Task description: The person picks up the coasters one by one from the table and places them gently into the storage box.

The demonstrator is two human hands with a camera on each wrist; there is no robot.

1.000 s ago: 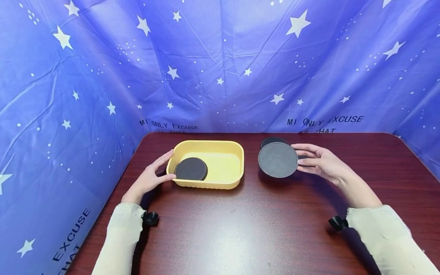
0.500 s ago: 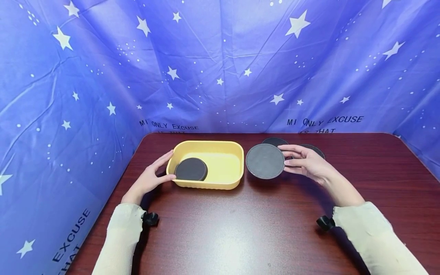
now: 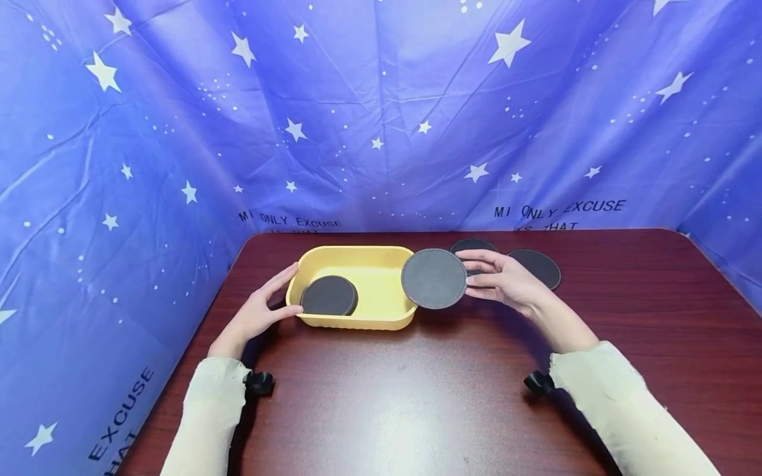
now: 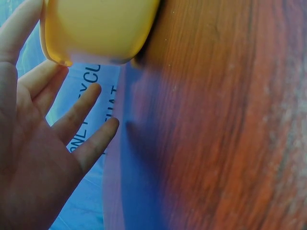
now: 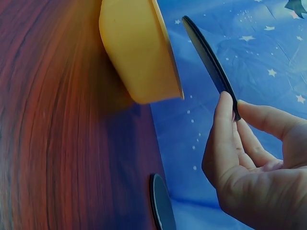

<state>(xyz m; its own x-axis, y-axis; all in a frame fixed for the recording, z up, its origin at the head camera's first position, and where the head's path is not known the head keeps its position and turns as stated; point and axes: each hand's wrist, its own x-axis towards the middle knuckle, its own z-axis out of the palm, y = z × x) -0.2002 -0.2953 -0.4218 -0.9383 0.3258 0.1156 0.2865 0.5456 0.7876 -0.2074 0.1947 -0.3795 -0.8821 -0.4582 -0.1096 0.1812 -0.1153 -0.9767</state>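
My right hand [image 3: 501,281] pinches a round dark coaster [image 3: 434,279] with a stitched edge, thumb on one face and fingers on the other. The right wrist view has this coaster [image 5: 208,57] nearly edge-on, above the level of the yellow bin's rim [image 5: 168,43]. From the head, it overlaps the right end of the yellow bin [image 3: 381,322]. My left hand [image 3: 253,317] touches the bin's left end, with thumb and forefinger at the rim; its other fingers [image 4: 79,112] spread straight in the left wrist view. Inside the bin, at the left, lies a black coaster [image 3: 329,295].
Two more dark coasters lie on the table right of the bin: one farther back [image 3: 472,246], partly hidden by the right hand, and one behind that hand [image 3: 538,268]. The dark wooden table [image 3: 357,396] ends at a blue star-patterned curtain [image 3: 381,99].
My right hand has moved left with the coaster, from right of the bin to over its right end. The coaster behind the hand has come into view. My left hand stays at the bin.
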